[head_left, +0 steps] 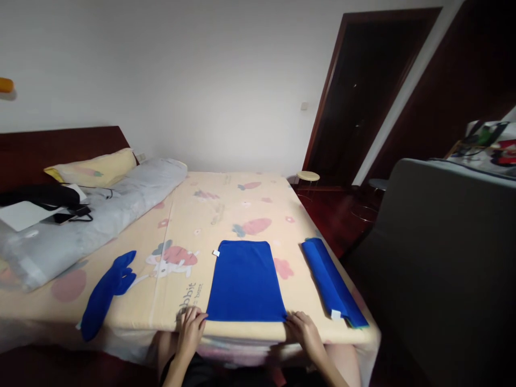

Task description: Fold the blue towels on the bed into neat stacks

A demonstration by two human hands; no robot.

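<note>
A blue cloth [245, 280] lies flat as a rectangle on the bed, near its front edge, with a small white tag at its far left corner. My left hand [190, 329] rests on the sheet at the cloth's near left corner, fingers touching the edge. My right hand [303, 329] sits at the near right corner in the same way. Neither hand lifts the cloth. A folded blue cloth stack [332, 282] lies to the right. A crumpled blue cloth [105, 293] lies to the left.
The bed [226, 215] has a cream sheet printed with carrots. A grey bolster [100, 212], a yellow pillow [94, 169] and black items lie at its head. A grey chair back [439, 269] stands at the right, with a dark door [363, 97] and a stool [308, 176] beyond.
</note>
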